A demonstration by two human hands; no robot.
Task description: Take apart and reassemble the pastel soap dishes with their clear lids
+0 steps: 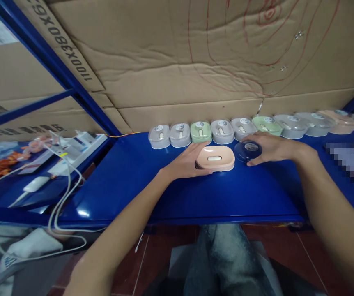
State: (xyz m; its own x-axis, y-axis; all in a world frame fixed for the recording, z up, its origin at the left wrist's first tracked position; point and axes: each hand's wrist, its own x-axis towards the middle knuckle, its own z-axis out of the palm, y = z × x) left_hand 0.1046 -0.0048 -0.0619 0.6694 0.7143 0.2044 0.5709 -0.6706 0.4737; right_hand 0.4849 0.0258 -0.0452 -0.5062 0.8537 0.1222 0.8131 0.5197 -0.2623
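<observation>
Jeans (229, 257): below your left fingers (198, 148) and right fingers (260, 139).
Peach box (222, 152): cupped in your left fingers; brace it gently.
Clear lid (244, 153): grasped by your right fingers; hold its rim evenly.

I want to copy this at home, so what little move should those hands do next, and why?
Perhaps the right hand should bring the clear lid over the peach dish: the dish sits uncovered, the left hand holds it, and the boxes in the row behind have clear lids on.
</observation>
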